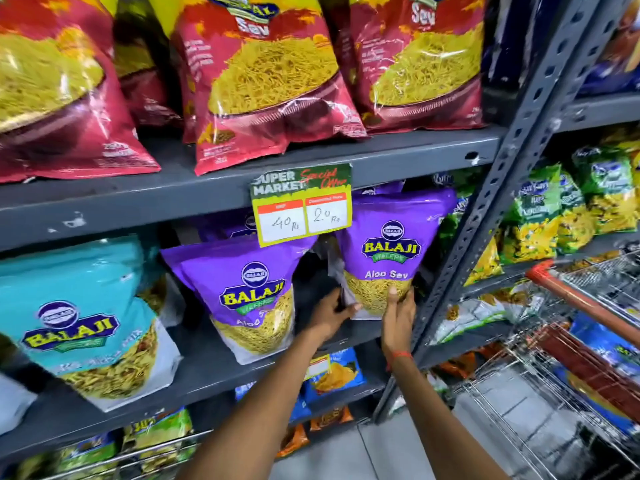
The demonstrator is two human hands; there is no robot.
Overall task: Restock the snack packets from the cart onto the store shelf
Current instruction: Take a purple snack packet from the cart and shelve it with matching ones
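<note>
At centre frame, on the grey shelf (207,362), left hand (334,315) and right hand (398,311) both grip the purple Aloo Sev packet (391,251) at its base.

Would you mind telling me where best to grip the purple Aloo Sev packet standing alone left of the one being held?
Probably grip the purple Aloo Sev packet by its two lower side edges, coming straight from the front. It stands upright, facing out, with open gaps on both sides.
</note>
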